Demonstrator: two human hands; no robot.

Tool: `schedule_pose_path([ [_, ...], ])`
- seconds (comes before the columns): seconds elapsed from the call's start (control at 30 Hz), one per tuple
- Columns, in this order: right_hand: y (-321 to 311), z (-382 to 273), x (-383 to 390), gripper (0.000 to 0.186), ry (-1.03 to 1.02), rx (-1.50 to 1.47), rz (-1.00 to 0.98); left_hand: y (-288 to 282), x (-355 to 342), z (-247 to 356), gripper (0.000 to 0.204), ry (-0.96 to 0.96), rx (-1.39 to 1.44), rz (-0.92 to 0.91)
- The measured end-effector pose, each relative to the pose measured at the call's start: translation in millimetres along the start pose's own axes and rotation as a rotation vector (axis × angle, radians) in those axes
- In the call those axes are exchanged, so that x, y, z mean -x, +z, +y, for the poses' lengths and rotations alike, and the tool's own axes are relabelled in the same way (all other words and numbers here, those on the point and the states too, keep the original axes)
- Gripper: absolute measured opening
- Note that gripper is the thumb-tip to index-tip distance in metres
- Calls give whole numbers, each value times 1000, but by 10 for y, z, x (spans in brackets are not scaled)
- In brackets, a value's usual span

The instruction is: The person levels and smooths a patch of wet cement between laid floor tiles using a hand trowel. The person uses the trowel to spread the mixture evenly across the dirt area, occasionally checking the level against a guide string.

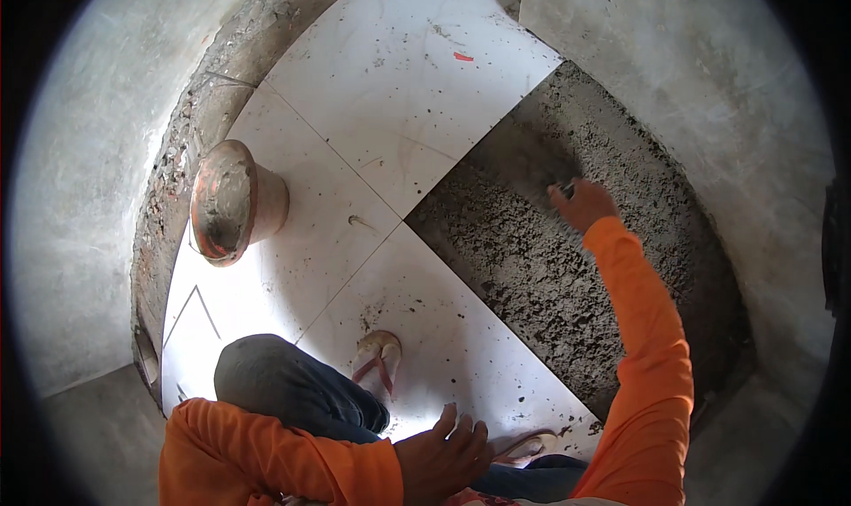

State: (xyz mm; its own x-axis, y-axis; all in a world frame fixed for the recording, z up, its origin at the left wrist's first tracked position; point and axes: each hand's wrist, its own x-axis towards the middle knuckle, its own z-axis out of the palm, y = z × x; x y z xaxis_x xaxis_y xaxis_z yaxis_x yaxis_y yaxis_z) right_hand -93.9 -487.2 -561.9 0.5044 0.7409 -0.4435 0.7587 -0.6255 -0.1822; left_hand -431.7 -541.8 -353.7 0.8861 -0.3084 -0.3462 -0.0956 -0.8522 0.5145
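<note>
My right hand [585, 203] reaches out over a bed of wet grey mortar [532, 276]. Its fingers are closed round what looks like a trowel [534, 162], whose grey blade is smeared by motion against the mortar. The handle is mostly hidden in my grip. Down by my legs, my left hand [443, 457] is held low in front of me with its fingers apart and nothing in them. Large white floor tiles [346, 169] border the mortar on its left, spattered with bits of it.
A mortar-stained bucket [269, 206] stands tilted-looking on the tiles at the left. Grey walls [97, 169] rise on both sides, with a rough debris-filled gap [173, 187] along the left wall. My sandalled foot [378, 360] rests on a tile.
</note>
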Motion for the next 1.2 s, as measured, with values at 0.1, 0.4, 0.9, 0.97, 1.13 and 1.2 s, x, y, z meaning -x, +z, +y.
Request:
schedule_pose_path([
  [0.1,263,-136,218,62,-131,-24,-64,-131,-87,147,44,34,-51,-37],
  [0.4,-64,333,741,65,158,-74,280,-419,158,-416,36,-15,13,-115],
  [0.9,802,-48,1268,63,231,-126,209,498,-953,-4165,32,-562,-384,542],
  [0.97,762,-108,1091,63,217,-111,237,466,-924,-4271,32,-566,-480,546],
  [1.13,286,-423,589,66,252,-148,82,349,-925,-4370,32,-647,-543,588],
  [1.2,184,-552,424,68,226,-66,-43,303,-944,-4392,32,-674,-515,582],
])
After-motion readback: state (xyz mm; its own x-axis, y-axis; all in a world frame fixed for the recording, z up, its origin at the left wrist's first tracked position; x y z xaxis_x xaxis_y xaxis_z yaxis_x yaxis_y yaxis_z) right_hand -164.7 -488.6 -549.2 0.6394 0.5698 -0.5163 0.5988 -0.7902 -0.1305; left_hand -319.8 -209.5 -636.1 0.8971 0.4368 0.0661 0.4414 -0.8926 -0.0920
